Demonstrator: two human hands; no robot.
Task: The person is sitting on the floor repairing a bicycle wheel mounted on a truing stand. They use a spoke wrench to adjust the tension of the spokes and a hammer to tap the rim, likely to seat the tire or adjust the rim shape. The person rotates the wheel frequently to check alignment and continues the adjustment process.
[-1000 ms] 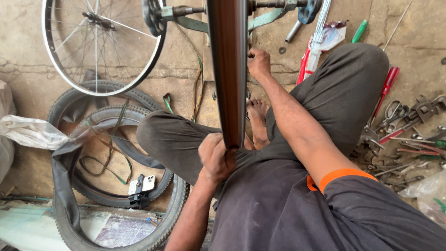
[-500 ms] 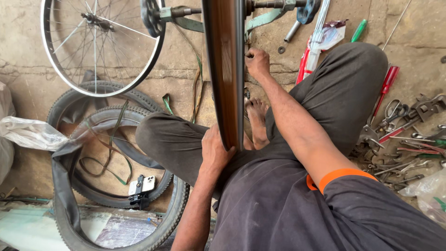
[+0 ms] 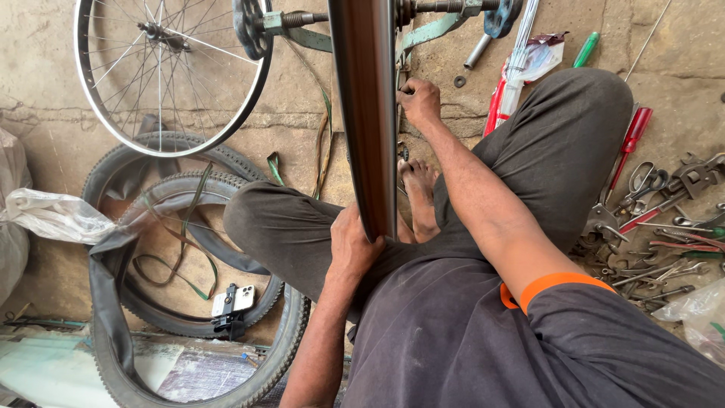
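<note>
A brown bicycle wheel rim (image 3: pixel 364 113) stands edge-on in front of me, held on a threaded axle in a pale green stand (image 3: pixel 427 32). My left hand (image 3: pixel 355 249) grips the rim's near edge just above my lap. My right hand (image 3: pixel 420 102) reaches past my knee to the right side of the rim, with its fingers closed at the spokes. What they pinch is too small to make out. I sit cross-legged on the concrete floor, and my bare foot (image 3: pixel 419 193) lies under the rim.
A spoked silver wheel (image 3: pixel 162 72) leans at the upper left. Black tyres (image 3: pixel 151 302) and a phone (image 3: pixel 232 301) lie at the left. Red-handled screwdrivers (image 3: pixel 630 140), pliers and spanners (image 3: pixel 664 219) are scattered at the right, and a clear plastic bag (image 3: pixel 53 215) sits at the far left.
My left hand has shifted slightly up the rim's near edge. My right hand stays at the same spot on the spokes.
</note>
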